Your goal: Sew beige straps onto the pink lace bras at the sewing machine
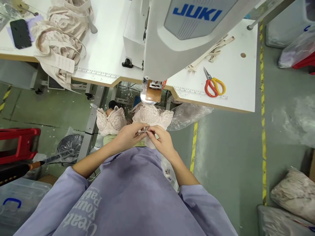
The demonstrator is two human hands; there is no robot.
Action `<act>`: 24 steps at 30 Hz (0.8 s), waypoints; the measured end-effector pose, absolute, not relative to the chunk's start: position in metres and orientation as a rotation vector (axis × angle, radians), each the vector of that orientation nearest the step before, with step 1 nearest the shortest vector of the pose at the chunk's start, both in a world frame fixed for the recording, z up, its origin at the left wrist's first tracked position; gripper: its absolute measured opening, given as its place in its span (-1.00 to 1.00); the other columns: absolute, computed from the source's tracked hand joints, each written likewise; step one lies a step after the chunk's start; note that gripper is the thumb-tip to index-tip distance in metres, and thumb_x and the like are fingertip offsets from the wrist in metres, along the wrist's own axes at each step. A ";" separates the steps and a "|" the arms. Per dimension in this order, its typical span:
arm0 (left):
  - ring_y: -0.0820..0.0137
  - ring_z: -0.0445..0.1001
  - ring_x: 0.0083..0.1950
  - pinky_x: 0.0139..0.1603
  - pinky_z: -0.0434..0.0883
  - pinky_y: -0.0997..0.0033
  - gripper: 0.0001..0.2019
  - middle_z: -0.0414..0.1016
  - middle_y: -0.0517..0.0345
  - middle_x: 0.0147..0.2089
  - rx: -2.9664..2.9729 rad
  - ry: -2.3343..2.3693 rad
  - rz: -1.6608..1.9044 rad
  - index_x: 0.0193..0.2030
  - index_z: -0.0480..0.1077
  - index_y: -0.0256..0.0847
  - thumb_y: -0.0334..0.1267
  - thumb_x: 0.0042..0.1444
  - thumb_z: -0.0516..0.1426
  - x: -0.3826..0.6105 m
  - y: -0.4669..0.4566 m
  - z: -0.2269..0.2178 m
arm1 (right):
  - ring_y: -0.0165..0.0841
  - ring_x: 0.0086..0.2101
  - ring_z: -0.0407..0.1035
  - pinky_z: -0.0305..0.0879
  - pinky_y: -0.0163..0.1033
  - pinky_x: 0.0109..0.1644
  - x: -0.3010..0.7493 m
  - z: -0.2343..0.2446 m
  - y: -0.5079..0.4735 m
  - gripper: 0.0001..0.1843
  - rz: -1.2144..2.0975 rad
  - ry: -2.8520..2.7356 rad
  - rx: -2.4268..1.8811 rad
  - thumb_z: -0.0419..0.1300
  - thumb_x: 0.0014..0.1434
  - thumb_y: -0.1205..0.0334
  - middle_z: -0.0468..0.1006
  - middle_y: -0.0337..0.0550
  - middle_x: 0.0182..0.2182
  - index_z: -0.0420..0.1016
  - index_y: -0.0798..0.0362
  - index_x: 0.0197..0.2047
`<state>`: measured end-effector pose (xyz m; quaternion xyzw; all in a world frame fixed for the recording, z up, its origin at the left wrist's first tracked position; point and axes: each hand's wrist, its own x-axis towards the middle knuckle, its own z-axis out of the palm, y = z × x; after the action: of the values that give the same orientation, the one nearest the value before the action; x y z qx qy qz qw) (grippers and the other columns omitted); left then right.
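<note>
A cream lace bra hangs over my lap below the sewing machine's work arm, one cup to the left and the other in the middle. My left hand is closed, its thumb and forefinger pinching a narrow piece at the bra's near edge. Against it my right hand pinches the same small spot, and the fingertips of both hands almost meet. The fingers mostly cover the held piece, so its exact part cannot be made out. Just beyond the hands is the machine's needle area.
A white JUKI sewing machine stands over the white table. More cream lace bras are heaped at the left, beside a black phone. Scissors with red and yellow handles and fabric strips lie at the right.
</note>
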<state>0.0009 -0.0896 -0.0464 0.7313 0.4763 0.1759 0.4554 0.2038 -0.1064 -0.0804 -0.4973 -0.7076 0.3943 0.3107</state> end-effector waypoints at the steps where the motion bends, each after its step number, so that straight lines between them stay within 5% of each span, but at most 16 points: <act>1: 0.35 0.54 -0.07 -0.08 0.43 0.38 -0.65 0.56 0.09 0.03 1.843 1.133 0.463 0.24 0.37 -0.10 -0.24 0.34 0.07 0.000 -0.089 -0.049 | -0.34 -0.29 0.44 0.32 -0.25 -0.17 0.204 -0.080 -0.106 -0.85 1.074 -1.837 -1.335 0.12 0.36 0.20 0.57 -0.18 -0.31 0.50 -0.02 -0.21; 5: 0.30 0.48 0.17 0.13 0.43 0.31 -0.61 0.49 0.00 0.19 1.936 1.014 0.539 0.28 0.35 -0.11 -0.33 0.35 0.04 0.001 -0.085 -0.055 | -0.36 -0.34 0.41 0.30 -0.27 -0.19 0.204 -0.077 -0.108 -0.86 1.216 -1.712 -1.408 0.17 0.30 0.18 0.56 -0.21 -0.36 0.51 0.01 -0.27; 11: 0.40 0.55 -0.24 -0.16 0.46 0.42 -0.75 0.62 0.11 -0.13 1.673 1.154 0.532 0.06 0.47 -0.19 -0.18 0.34 0.11 0.005 -0.086 -0.061 | -0.42 -0.46 0.32 0.24 -0.31 -0.35 0.202 -0.077 -0.109 -0.78 1.424 -1.481 -1.447 0.20 0.27 0.07 0.52 -0.26 -0.44 0.53 0.03 -0.25; 14: 0.35 0.55 -0.18 -0.16 0.46 0.39 -0.66 0.59 0.03 -0.02 1.646 1.281 0.598 0.13 0.41 -0.18 -0.10 0.28 0.16 0.006 -0.088 -0.061 | -0.45 -0.52 0.23 0.18 -0.33 -0.45 0.199 -0.081 -0.109 -0.72 1.497 -1.343 -1.426 0.21 0.25 -0.02 0.44 -0.29 -0.50 0.51 0.03 -0.24; 16: 0.30 0.53 -0.10 -0.07 0.43 0.34 -0.74 0.59 0.02 -0.06 1.751 1.316 0.610 0.01 0.46 -0.18 -0.11 0.27 0.16 0.005 -0.087 -0.060 | -0.44 -0.52 0.22 0.18 -0.33 -0.45 0.197 -0.084 -0.111 -0.70 1.508 -1.291 -1.420 0.21 0.26 -0.05 0.41 -0.30 -0.51 0.50 0.02 -0.23; 24: 0.34 0.54 -0.23 -0.20 0.41 0.43 -0.72 0.60 0.09 -0.24 1.644 0.986 0.278 -0.18 0.53 -0.20 -0.05 0.31 0.09 -0.009 -0.062 -0.055 | -0.34 -0.31 0.44 0.29 -0.29 -0.26 0.202 -0.079 -0.108 -0.70 1.258 -1.809 -1.420 0.18 0.31 0.06 0.60 -0.17 -0.29 0.51 -0.02 0.05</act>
<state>-0.0091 -0.0618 -0.0549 0.6993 0.4195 0.1184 0.5665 0.2023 -0.1076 -0.0792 -0.5235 -0.6670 0.4636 0.2571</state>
